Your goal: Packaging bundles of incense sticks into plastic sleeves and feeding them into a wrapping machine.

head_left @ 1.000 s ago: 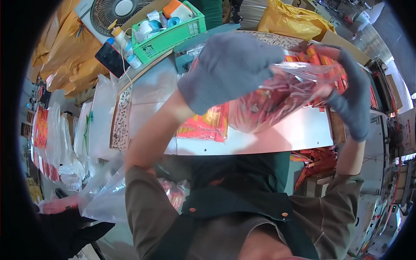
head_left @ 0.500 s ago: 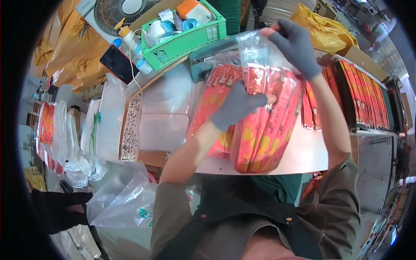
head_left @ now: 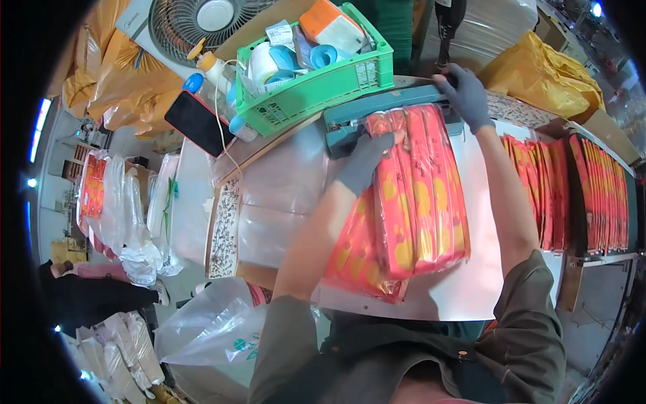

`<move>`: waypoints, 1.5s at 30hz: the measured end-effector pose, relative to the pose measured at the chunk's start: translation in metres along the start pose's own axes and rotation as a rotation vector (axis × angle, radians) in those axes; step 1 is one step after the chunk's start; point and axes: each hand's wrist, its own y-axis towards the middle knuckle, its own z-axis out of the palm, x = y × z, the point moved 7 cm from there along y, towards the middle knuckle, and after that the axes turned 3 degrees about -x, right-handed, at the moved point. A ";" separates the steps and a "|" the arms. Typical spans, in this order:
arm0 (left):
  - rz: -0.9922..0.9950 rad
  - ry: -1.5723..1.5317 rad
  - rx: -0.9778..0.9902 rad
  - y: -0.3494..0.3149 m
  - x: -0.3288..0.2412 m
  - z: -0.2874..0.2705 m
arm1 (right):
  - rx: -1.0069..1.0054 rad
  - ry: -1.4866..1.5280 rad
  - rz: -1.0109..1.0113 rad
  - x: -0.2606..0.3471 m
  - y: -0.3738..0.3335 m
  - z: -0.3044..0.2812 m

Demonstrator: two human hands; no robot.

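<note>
Near edge: clear plastic bag [head_left: 208, 330] crumpled at lower left, off the table.

Mid table: packed bag of red-and-yellow packets [head_left: 420, 195] lies lengthwise on the white table [head_left: 464, 296], its far open end fed into the teal heat sealer [head_left: 356, 118]. A second packed bundle [head_left: 353, 259] sits under it, toward the near left.

Left hand [head_left: 367, 161], grey glove, fingers pressed flat on the bag's far left corner, holding it against the sealer. Right hand [head_left: 465, 97], grey glove, fingers curled down over the sealer's arm at the far right end. Looks like it is pressing, but whether the bar is fully down I cannot tell.

Progress, as a judgement: bag is filled and positioned, seal is in hand, not visibly finished. Row of loose red packets [head_left: 568, 188] at right looks unbagged, so more to go.

Containers: stack of flat clear bags [head_left: 276, 202] left of the work, looks like empties. Green crate [head_left: 316, 84] at far left-centre holds tape rolls, a white roll and an orange-and-white box. Phone [head_left: 198, 122] and fan [head_left: 202, 23] beyond. Yellow sacks [head_left: 538, 67] far right, contents hidden.
</note>
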 end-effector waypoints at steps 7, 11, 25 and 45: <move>0.158 -0.028 0.020 -0.011 -0.016 0.003 | -0.018 0.073 -0.044 0.006 0.001 0.008; 0.231 0.030 -0.027 -0.007 -0.007 0.001 | -0.038 0.045 -0.069 0.003 -0.001 0.008; 0.392 0.931 -0.274 -0.105 -0.014 -0.063 | 0.406 0.878 0.484 0.071 -0.200 0.008; 0.177 0.807 -0.761 -0.368 -0.080 -0.188 | 0.920 1.499 0.887 0.205 -0.336 0.041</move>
